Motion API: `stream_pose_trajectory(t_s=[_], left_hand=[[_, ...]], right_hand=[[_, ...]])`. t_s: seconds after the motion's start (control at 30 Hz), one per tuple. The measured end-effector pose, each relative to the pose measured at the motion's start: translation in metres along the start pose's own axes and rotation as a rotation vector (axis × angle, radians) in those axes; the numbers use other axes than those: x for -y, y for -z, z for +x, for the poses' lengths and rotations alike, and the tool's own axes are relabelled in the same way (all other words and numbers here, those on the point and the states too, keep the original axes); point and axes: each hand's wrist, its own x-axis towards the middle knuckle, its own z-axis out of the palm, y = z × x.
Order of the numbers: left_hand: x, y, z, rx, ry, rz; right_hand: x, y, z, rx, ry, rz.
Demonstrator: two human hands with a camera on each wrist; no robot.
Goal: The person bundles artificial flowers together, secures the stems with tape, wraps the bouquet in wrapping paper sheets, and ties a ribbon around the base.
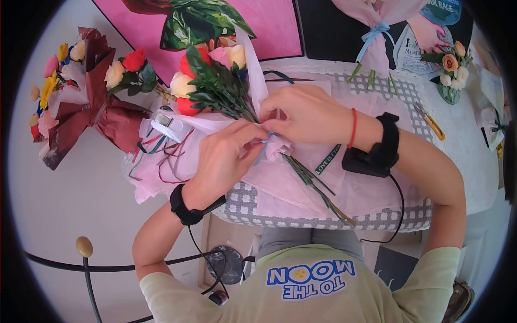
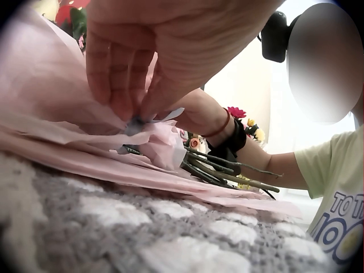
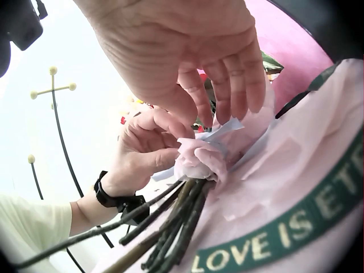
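A bouquet of red, cream and pink flowers (image 1: 188,81) with green leaves lies in pale pink wrapping paper (image 1: 307,188). A blue ribbon (image 3: 224,132) crosses the gathered paper neck (image 1: 278,146), and bare stems (image 1: 318,188) stick out below it. My left hand (image 1: 229,153) pinches the ribbon at the neck, thumb against fingertips. From the other side my right hand (image 1: 304,114) pinches the ribbon with thumb and index finger, its other fingers hanging longer beside them (image 3: 193,51). Both hands' fingertips nearly meet, partly hiding the tie.
A maroon-wrapped bouquet (image 1: 81,107) stands at the left, near loose ribbons and a white dispenser (image 1: 171,126). Scissors with orange handles (image 1: 431,123) lie right, a small flower vase (image 1: 449,91) behind. A green lettered ribbon (image 1: 328,160) lies by the stems. The patterned cloth (image 1: 242,202) covers the table.
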Motion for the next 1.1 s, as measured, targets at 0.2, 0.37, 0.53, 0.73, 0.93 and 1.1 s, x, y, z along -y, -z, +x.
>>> stream_pose_trajectory(t_s=[0.2,0.37,0.53,0.73,0.93,1.1], left_hand=[[-0.002,0.002,-0.001,0.034,0.045,0.024],[-0.002,0.003,0.0,0.052,0.054,0.03],[-0.001,0.004,0.0,0.055,0.068,0.01],[-0.003,0.004,0.001,0.059,0.107,-0.027],[-0.002,0.003,0.0,0.06,0.125,-0.05],[0.0,0.004,0.0,0.058,0.124,-0.059]], right_hand=[[0.004,0.001,0.011,0.129,-0.06,-0.022],[0.007,-0.002,0.01,0.14,-0.095,0.009],[0.006,-0.004,0.007,0.138,-0.101,0.028],[0.006,-0.003,0.004,0.132,-0.079,0.036],[0.004,-0.005,0.009,0.14,-0.037,0.061],[0.003,-0.01,0.008,0.072,-0.044,0.045]])
